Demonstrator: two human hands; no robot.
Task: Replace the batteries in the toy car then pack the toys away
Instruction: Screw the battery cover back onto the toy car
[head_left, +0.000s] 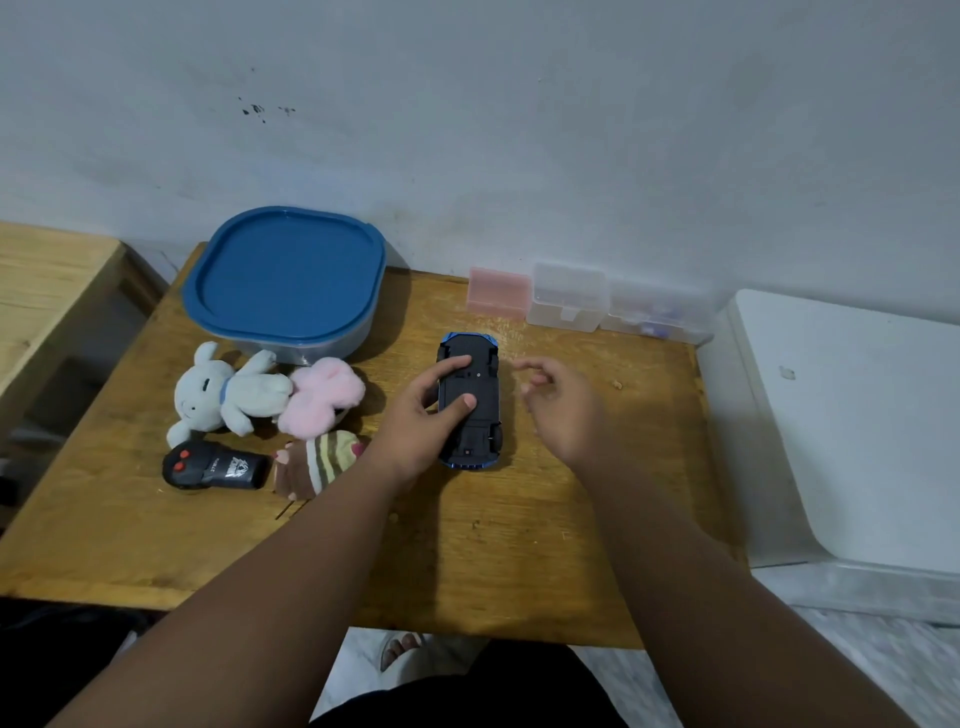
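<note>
The toy car (480, 421) lies upside down in the middle of the tabletop (519, 545). Our left hand (415, 421) holds it. Its grip has one finger and the thumb pressed on the car's black belly, and the other fingers curl at its side. Our right hand (563, 410) hangs just beside the car, its grip loose and holding nothing. A grey bunny (228, 395), a remote (215, 465) and a blue-lidded box (285, 280) sit to the left.

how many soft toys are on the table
3: a grey plush in front of the blue-lidded container, a pink plush touching it, a striped plush nearer, beside the black remote. Any inside the closed container would be hidden.
</note>
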